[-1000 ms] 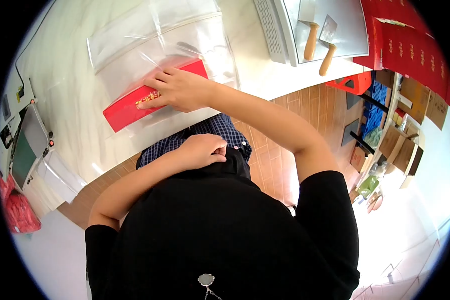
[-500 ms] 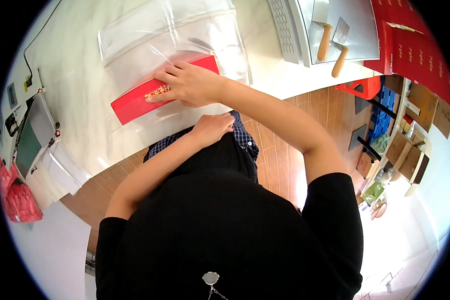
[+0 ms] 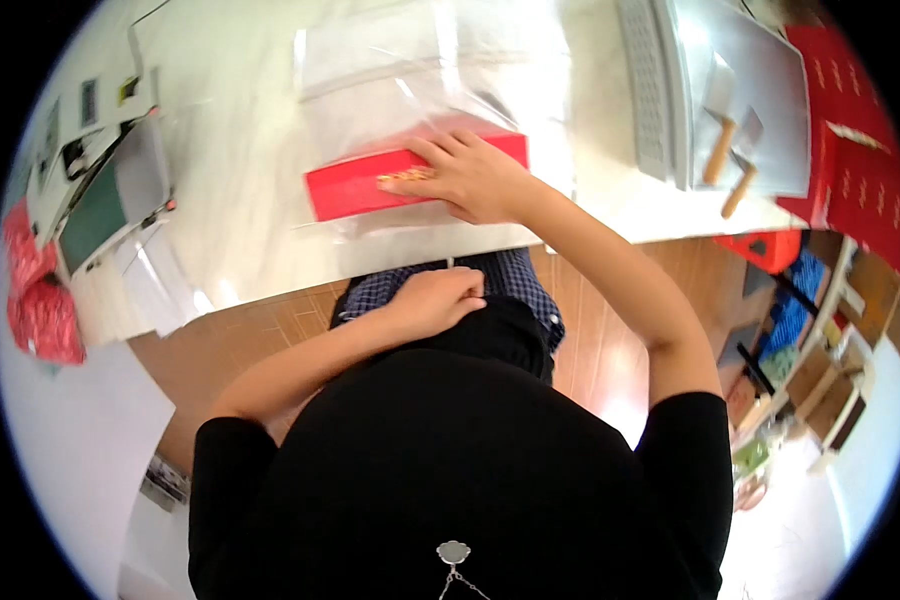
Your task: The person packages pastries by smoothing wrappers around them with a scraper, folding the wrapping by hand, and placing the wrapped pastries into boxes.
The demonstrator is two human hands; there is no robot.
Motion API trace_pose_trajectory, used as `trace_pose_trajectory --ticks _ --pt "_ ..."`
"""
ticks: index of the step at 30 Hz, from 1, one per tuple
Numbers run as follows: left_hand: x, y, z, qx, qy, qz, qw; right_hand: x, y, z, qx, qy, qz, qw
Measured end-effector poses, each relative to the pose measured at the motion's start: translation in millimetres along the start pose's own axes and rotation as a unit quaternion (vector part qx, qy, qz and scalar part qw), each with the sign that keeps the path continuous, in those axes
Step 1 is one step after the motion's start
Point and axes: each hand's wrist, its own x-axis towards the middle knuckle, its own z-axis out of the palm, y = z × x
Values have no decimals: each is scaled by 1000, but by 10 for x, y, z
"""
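Note:
A long red box (image 3: 355, 188) with gold lettering lies on a sheet of clear plastic (image 3: 370, 90) on the table. My right hand (image 3: 475, 180) reaches across its top, fingers over the far edge and thumb along the lettering, gripping it and covering part of it. Down at my waist, just off the table's front edge, my left hand (image 3: 435, 300) is closed with curled fingers against the dark shirt and checked cloth. Its palm side is hidden, so whether it pinches any fabric does not show.
At the right stands a metal tray (image 3: 780, 110) with two wooden-handled scrapers (image 3: 720, 150), one handle sticking out over its rim. Red printed packaging (image 3: 855, 170) lies beyond it. A green-and-grey device (image 3: 110, 200) sits at the left, near red plastic bags (image 3: 45, 320).
The whole view has shifted and turned, so the box and tray appear farther right. My right hand stays on the box. My left hand stays closed at my waist, its fingers slightly turned.

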Motion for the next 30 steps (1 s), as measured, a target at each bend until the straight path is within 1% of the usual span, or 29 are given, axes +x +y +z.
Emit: trace_pose_trajectory --ticks 1,2,4,6,9,10,11,12,13,14,15,16,17,18,19,20,22,23,25,26,28,29,30 --pt "29 -93 66 -1 16 -5 1000 7 -8 -15 -1 -22 14 1000" --pt "49 -141 87 -2 30 -8 1000 11 -20 -22 -2 -15 -2 1000" --pt "1 -69 10 -13 28 26 999 28 -12 -47 35 -45 22 998" --pt "-25 -66 -119 -44 129 97 986 33 -15 -60 30 -38 10 999" --pt "-167 118 -852 -162 225 49 959 9 24 30 23 -30 2 999" --pt "-142 19 -1033 -199 305 60 929 18 30 14 27 -25 -3 999" --pt "-103 -74 -1286 -152 384 83 907 69 -27 -66 21 -51 4 998" --pt "-129 -17 -1601 -40 398 25 916 97 -75 -76 11 -58 1 998" --pt "-14 -185 -1808 25 380 1 925 112 -102 -43 16 -53 2 998" --pt "244 -368 -1969 12 395 20 918 100 -43 -103 9 -56 0 998" --pt "500 -601 -2090 182 417 74 887 114 -55 -109 10 -57 2 998" --pt "736 -782 -2159 347 427 122 826 109 -49 -94 9 -62 4 998" --pt "925 -917 -2191 343 433 131 823 116 -56 -112 14 -64 7 998" --pt "1104 -1026 -2215 347 416 91 835 120 -63 -133 22 -64 12 998" --pt "1201 -986 -2257 352 396 52 847 129 -68 -153 18 -62 8 998" --pt "1283 -960 -2313 352 396 59 846 121 -56 -114 21 -59 11 998" --pt "1342 -812 -2417 319 230 -56 917 126 -61 -138 21 -68 14 997" --pt "1406 -850 -2416 324 223 -54 918 120 -61 -144 20 -65 16 998" --pt "1505 -996 -2405 386 235 88 888 102 -44 -123 23 -61 19 998" --pt "1560 -1074 -2419 392 223 87 888 94 -37 -102 22 -62 15 998" --pt "1591 -1075 -2432 389 188 170 886 75 -36 -117 32 -59 23 997" --pt "1602 -1076 -2441 392 176 169 887 75 -33 -128 34 -63 24 997" --pt "1597 -1050 -2452 384 171 191 887 77 -30 -125 40 -58 31 997"
